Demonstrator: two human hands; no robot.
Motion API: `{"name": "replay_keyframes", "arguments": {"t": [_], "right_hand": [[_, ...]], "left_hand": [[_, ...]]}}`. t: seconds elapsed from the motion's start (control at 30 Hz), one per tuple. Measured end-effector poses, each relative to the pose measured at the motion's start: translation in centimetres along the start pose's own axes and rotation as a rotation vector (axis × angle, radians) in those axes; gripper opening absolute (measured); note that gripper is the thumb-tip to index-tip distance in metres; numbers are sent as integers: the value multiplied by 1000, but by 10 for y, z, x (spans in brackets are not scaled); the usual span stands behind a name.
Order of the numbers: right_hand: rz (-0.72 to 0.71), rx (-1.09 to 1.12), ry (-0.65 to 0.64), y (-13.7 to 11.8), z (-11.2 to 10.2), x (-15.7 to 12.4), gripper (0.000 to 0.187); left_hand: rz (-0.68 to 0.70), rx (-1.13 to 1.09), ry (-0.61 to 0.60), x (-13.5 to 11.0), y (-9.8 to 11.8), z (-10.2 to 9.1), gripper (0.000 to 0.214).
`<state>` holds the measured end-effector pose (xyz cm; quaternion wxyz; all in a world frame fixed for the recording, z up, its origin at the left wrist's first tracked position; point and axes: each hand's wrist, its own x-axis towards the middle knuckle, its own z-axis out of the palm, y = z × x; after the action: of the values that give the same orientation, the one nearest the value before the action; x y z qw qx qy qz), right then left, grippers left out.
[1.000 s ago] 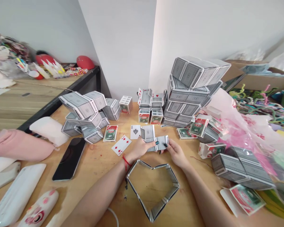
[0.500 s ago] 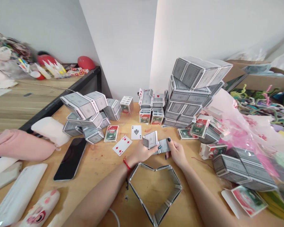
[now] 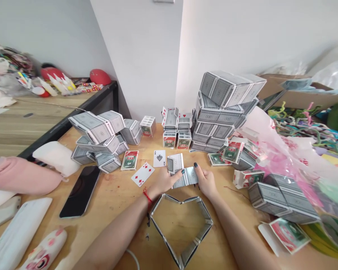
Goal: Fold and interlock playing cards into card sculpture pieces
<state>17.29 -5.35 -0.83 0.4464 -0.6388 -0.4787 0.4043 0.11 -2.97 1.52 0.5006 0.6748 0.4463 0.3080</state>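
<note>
Both hands meet just above a heart-shaped frame of folded cards (image 3: 181, 226) lying on the wooden table (image 3: 121, 198). My left hand (image 3: 165, 181) and my right hand (image 3: 204, 180) pinch a folded piece of grey-backed playing cards (image 3: 183, 173) between them, one part standing upright, the other tilted flat. An ace of spades (image 3: 159, 158) and a diamond card (image 3: 142, 174) lie face up just beyond my left hand.
Piles of folded card blocks stand at the left (image 3: 101, 135) and at the back right (image 3: 225, 108). Card boxes (image 3: 131, 160) are scattered around. A black phone (image 3: 80, 191) lies left. Pink plastic and pipe cleaners (image 3: 298, 150) fill the right side.
The folded card piece has been turned in my hands and brought a little nearer the heart frame. My right thumb has shifted on top of it. The camera has shifted slightly.
</note>
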Motion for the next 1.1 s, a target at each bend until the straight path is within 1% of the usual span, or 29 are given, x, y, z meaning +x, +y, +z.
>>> {"name": "replay_keyframes", "arguments": {"t": [0.07, 0.17, 0.23, 0.27, 0.37, 0.43, 0.53, 0.63, 0.73, 0.83, 0.9, 1.0, 1.1], "right_hand": [[-15, 25, 29, 1, 1, 0, 58], [-44, 56, 88, 5, 1, 1, 56], [-48, 66, 121, 7, 1, 3, 55], [-46, 69, 137, 7, 0, 3, 55], [-44, 77, 169, 7, -2, 4, 56], [-44, 73, 170, 6, -4, 4, 56], [-38, 70, 165, 3, -5, 2, 55], [-26, 74, 156, 2, -5, 0, 56], [-23, 74, 132, 3, -5, 1, 57], [-32, 72, 122, 5, -4, 2, 57], [-37, 70, 119, 6, -4, 2, 57], [-40, 65, 120, 6, -4, 3, 57], [-45, 64, 142, 6, -5, 3, 57]], "left_hand": [[13, 53, 69, -1, 1, -5, 27], [157, 168, 141, -2, 5, -13, 22], [278, 297, 145, -2, 11, -15, 18], [329, 366, 137, -2, 14, -16, 19], [406, 548, 79, -1, 23, -20, 39], [404, 646, 19, -2, 25, -26, 47], [371, 770, -49, -11, 21, -43, 43], [295, 897, -43, -26, 6, -61, 43], [280, 988, -57, -40, -15, -71, 54], [260, 1039, -66, -45, -30, -72, 63], [250, 1045, -91, -42, -34, -69, 63], [266, 1013, -126, -34, -32, -62, 59], [296, 961, -126, -23, -27, -54, 54]]}}
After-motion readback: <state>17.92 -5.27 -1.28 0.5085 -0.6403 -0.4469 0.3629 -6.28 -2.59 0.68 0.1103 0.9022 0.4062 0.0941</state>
